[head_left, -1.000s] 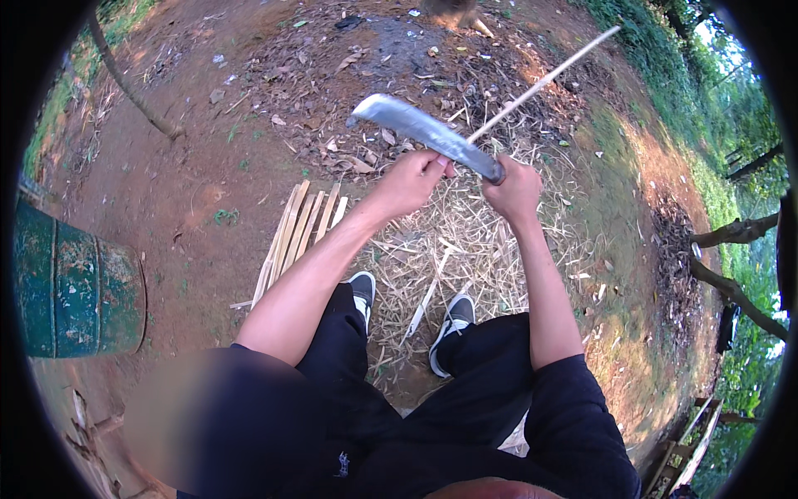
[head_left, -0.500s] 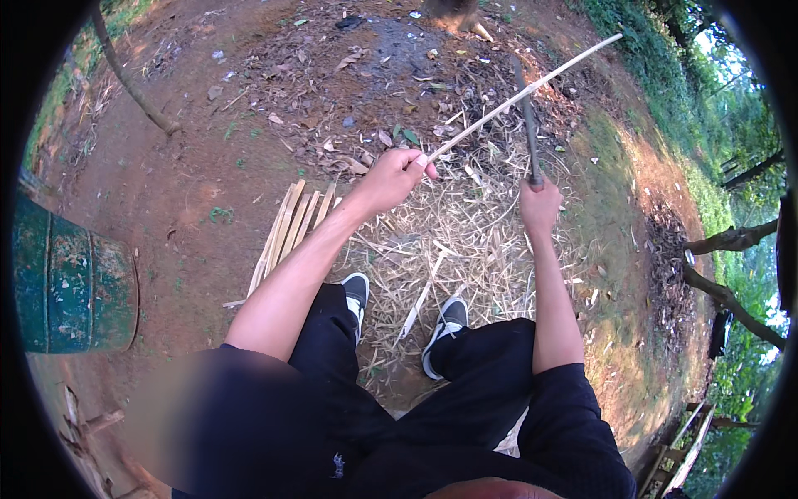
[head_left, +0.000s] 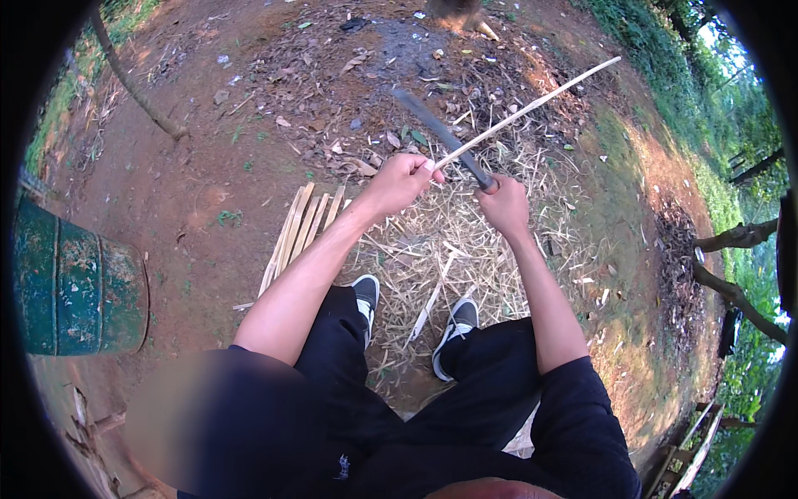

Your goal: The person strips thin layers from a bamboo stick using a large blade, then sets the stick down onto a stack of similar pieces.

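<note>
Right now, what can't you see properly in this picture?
Head view:
- Knife handle: hidden inside the right hand.
- Near end of the stick: wrapped by the left hand fingers.
- Green drum: cut off by the dark rim.
- Patch beside the left arm: blurred.

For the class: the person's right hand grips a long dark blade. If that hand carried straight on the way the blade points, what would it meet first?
The right hand aims its blade up-left, crossing the thin bamboo strip held by the left hand. It would probably meet that strip first, though depth is unclear; beyond lies leaf-littered ground.
</note>
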`<action>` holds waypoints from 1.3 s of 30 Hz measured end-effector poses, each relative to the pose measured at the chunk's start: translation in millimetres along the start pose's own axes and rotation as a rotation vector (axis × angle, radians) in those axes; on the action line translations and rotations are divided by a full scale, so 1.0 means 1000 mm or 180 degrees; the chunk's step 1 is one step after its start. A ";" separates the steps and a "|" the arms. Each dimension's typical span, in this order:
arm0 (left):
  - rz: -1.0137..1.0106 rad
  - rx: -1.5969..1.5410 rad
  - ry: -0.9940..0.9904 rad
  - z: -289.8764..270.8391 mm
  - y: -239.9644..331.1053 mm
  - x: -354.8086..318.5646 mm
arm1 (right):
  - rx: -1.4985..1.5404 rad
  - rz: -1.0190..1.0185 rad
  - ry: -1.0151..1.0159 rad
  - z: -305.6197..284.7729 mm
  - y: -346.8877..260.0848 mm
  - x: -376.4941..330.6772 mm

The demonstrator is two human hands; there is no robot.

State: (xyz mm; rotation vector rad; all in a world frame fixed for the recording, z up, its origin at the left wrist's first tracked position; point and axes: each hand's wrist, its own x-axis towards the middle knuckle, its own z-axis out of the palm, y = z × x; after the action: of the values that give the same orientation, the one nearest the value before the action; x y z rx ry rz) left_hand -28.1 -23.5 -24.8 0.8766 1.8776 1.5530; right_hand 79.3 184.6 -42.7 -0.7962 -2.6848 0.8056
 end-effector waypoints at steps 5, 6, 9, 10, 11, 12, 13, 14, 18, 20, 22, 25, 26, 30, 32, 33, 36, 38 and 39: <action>-0.0047 -0.0116 0.0081 -0.006 0.001 0.002 | 0.1710 0.0924 0.0177 0.003 0.038 0.015; -0.0071 -0.0175 0.0082 -0.007 0.000 0.001 | 0.2007 0.1003 0.0399 0.004 0.038 0.016; -0.0074 -0.0418 0.0185 -0.007 -0.001 0.002 | 0.2569 0.1097 0.1055 0.003 0.040 0.019; -0.0117 -0.0522 0.0135 -0.005 0.000 0.003 | 0.2365 0.0938 0.1218 0.003 0.045 0.022; -0.0159 -0.0627 0.0079 -0.003 0.001 0.005 | 0.2157 0.0779 0.1382 0.000 0.051 0.024; -0.0206 -0.0729 0.0032 -0.002 0.001 0.007 | 0.1951 0.0620 0.1534 -0.002 0.054 0.027; -0.0210 -0.0697 0.0023 -0.004 -0.001 0.006 | 0.1692 0.0308 0.1569 -0.006 0.039 0.019; -0.0214 -0.0666 0.0012 -0.006 -0.001 0.005 | 0.1490 0.0035 0.1401 -0.011 0.024 0.011; -0.0200 -0.0413 -0.0062 -0.001 -0.002 0.007 | 0.0637 -0.0769 0.0722 -0.018 0.006 -0.005; 0.0099 -0.0342 0.0034 0.008 0.000 0.005 | 0.0035 -0.1074 0.0490 -0.011 -0.002 -0.011; 0.0175 -0.0047 0.0059 0.010 0.001 0.003 | -0.0128 -0.1022 0.0317 -0.005 -0.014 -0.019; 0.0280 0.0348 0.0054 0.011 -0.001 0.004 | 0.0033 -0.0962 0.0200 0.005 -0.023 -0.023; 0.0297 0.0280 0.0070 0.012 -0.003 0.005 | 0.0122 -0.0940 0.0189 0.006 -0.025 -0.023; 0.0443 0.0116 0.0093 0.017 0.002 0.004 | 0.0141 -0.0968 0.0308 0.008 -0.027 -0.021; 0.0507 0.0070 0.0079 0.018 0.003 0.005 | -0.0037 -0.1023 0.0414 0.007 -0.023 -0.018; 0.0508 0.0055 0.0080 0.018 0.001 0.005 | -0.0117 -0.1052 0.0443 0.006 -0.022 -0.016; 0.0443 0.0109 0.0047 0.015 -0.003 0.008 | -0.0304 -0.1032 0.0506 0.006 -0.010 -0.007; 0.0359 0.0189 0.0010 0.012 -0.003 0.008 | -0.0291 -0.0851 0.0531 0.004 0.001 0.000; 0.0312 0.0229 -0.0012 0.009 -0.002 0.007 | -0.0230 -0.0694 0.0543 0.001 0.007 0.004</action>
State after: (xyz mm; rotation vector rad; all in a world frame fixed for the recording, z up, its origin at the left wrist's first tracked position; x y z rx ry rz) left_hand -26.0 -12.4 -28.6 1.0168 1.9241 1.5479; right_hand 78.6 191.2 -46.8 -0.5466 -2.6014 0.5656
